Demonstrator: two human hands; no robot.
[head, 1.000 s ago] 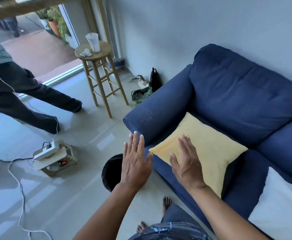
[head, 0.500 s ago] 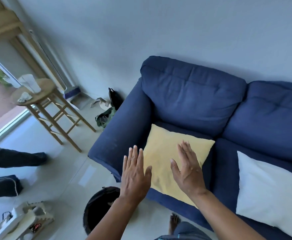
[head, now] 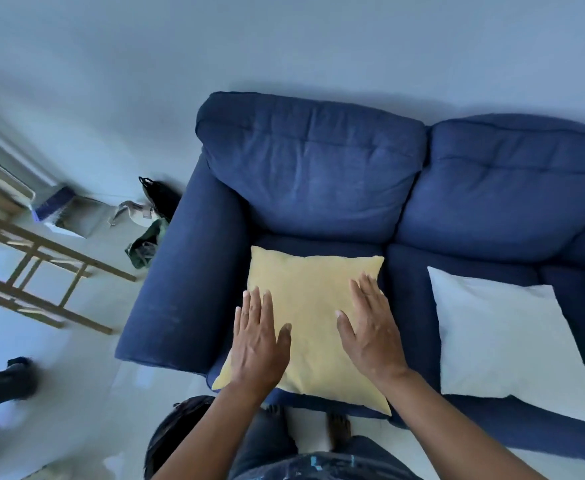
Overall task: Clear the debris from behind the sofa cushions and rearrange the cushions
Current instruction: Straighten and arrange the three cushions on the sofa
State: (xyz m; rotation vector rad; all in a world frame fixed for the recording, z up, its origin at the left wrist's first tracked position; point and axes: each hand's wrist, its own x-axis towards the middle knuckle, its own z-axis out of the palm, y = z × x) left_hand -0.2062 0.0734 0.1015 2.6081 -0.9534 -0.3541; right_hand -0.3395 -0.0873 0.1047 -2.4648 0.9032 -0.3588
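The head view looks down on a navy blue sofa (head: pixel 319 174) set against a pale wall. A yellow cushion (head: pixel 312 327) lies flat on the left seat, beside the padded armrest (head: pixel 180 278), its near corners overhanging the seat's front edge. The left hand (head: pixel 260 341) and the right hand (head: pixel 370 327) are stretched out over the cushion, palms down, fingers straight and held together, thumbs apart, gripping nothing; whether the palms touch the fabric cannot be told. A white cushion (head: pixel 506 341) lies flat on the next seat, well apart from the yellow one. Both back cushions stand upright against the sofa's back. Below the arms, a dark round bin (head: pixel 176 431) stands on the tiled floor just in front of the sofa. A wooden stool (head: pixel 34 271) stands at the left, with bags (head: pixel 149 223) between it and the armrest.
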